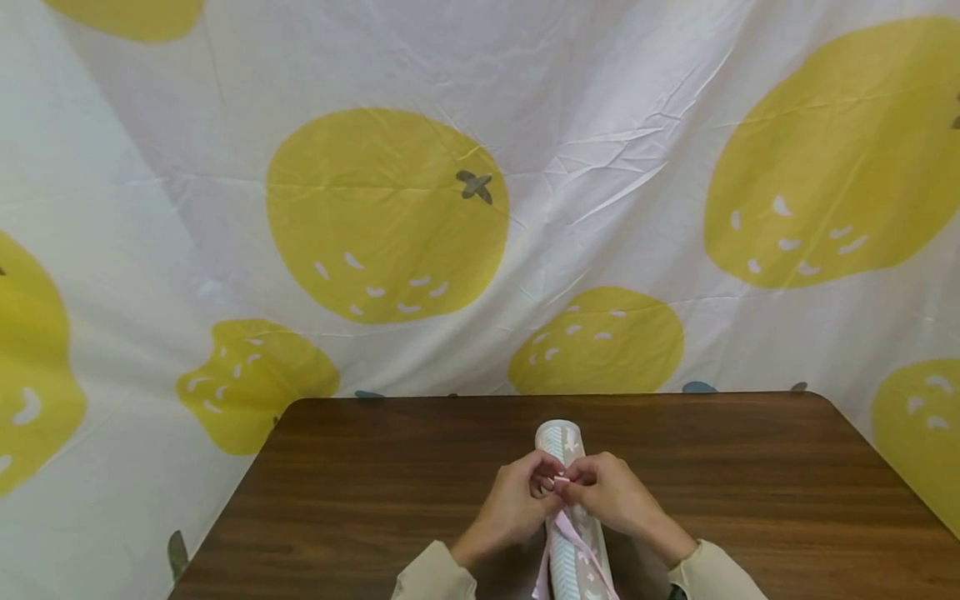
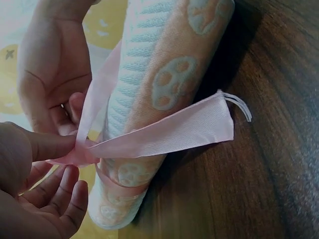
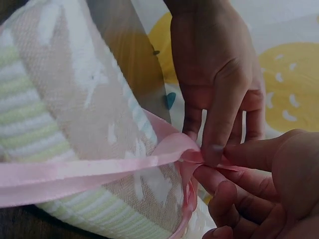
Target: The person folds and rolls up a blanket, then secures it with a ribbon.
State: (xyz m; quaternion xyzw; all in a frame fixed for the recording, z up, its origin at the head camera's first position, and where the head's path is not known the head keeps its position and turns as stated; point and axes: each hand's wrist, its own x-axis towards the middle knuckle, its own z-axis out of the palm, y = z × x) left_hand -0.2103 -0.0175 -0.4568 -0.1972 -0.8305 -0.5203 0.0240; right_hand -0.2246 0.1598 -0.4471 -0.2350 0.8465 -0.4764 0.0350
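both hands, left hand [image 1: 517,502] and right hand [image 1: 609,492], pinch a pink satin ribbon [image 2: 164,137] crossing atop a rolled patterned towel [image 1: 561,442] on the brown wooden bench [image 1: 375,483]; even tension should keep the knot centred.

surface: we see a dark brown wood-grain table [image 1: 375,492], rounded far corners | on it: one rolled patterned towel [image 1: 558,437] lying lengthwise near the middle of the near edge, resting directly on the wood | pink ribbon [image 2: 164,137] round the roll, one loose end reaching the tabletop beside it
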